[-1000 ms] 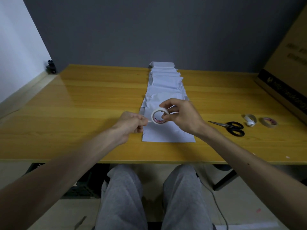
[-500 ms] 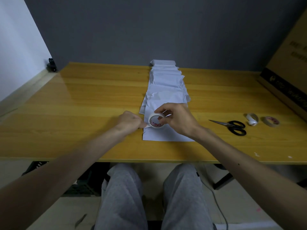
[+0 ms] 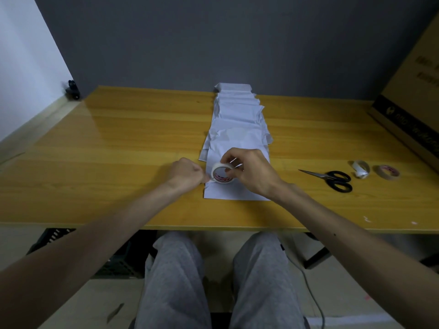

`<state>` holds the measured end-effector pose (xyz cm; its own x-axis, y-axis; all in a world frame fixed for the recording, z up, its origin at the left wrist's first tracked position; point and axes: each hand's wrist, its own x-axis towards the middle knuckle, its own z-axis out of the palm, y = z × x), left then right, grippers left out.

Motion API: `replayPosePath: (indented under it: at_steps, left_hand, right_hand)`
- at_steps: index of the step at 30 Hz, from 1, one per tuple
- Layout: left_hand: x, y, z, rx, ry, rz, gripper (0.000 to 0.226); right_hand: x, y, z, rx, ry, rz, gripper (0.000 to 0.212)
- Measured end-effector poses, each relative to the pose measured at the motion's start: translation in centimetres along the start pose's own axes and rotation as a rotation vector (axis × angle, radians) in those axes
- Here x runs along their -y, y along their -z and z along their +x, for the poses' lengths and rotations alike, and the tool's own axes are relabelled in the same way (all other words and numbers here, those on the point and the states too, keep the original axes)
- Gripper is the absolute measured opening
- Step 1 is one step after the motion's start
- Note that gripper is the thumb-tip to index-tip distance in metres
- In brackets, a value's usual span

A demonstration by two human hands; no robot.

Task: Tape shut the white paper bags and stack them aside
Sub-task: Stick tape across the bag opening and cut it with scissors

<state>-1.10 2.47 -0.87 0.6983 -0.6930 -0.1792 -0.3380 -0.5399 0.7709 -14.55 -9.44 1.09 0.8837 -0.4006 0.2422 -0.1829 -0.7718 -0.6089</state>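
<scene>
Right of my right hand [image 3: 251,169], well apart from it, black scissors [image 3: 332,179] lie flat on the counter [image 3: 118,150], blades pointing toward my hands. Farther right lie a crumpled white tape remnant [image 3: 361,169] and a tan tape roll [image 3: 388,172], just beside each other. A cardboard box [image 3: 408,103] occupies the far right corner.

The white paper bags [image 3: 237,119] form one overlapping row running straight away from my hands to the far edge. The nearest bag [image 3: 232,193] lies directly beneath my right hand.

My right hand has its fingers curled around the white tape roll [image 3: 222,175], holding it on edge just above that bag. My left hand [image 3: 186,173] is closed tight, fingertips pinching at the roll's left rim, where a short white tab shows.

The nearest bag's front edge stops short of the counter's front edge. A broad stretch of wood runs left of my left hand to the counter's left edge; between my right hand and the scissors lies a narrower strip.
</scene>
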Motion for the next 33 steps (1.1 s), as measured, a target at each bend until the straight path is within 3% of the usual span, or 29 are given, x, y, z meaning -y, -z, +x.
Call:
replayPosePath:
  at_steps: [14, 22, 25, 28, 33]
  left_hand:
    - [0.4, -0.7, -0.8, -0.102, -0.083, 0.174, 0.017]
    - [0.8, -1.3, -0.7, -0.199, -0.080, 0.131, 0.024]
    - [1.5, -1.4, -1.1, -0.226, -0.191, 0.119, 0.026]
    - [2.6, -1.3, -1.5, -0.232, -0.353, 0.193, 0.010]
    - [3.6, -1.4, -3.0, -0.200, -0.633, 0.387, 0.019]
  right_hand:
    - [-0.3, -0.6, 0.2, -0.012, 0.052, -0.015, 0.016]
    - [-0.5, -0.6, 0.1, -0.004, 0.081, -0.032, 0.014]
    - [-0.5, -0.6, -0.1, 0.002, 0.080, -0.036, 0.014]
    - [-0.5, -0.7, -0.2, -0.010, 0.072, -0.021, 0.016]
    - [-0.4, -0.7, 0.0, -0.010, 0.070, -0.010, 0.016]
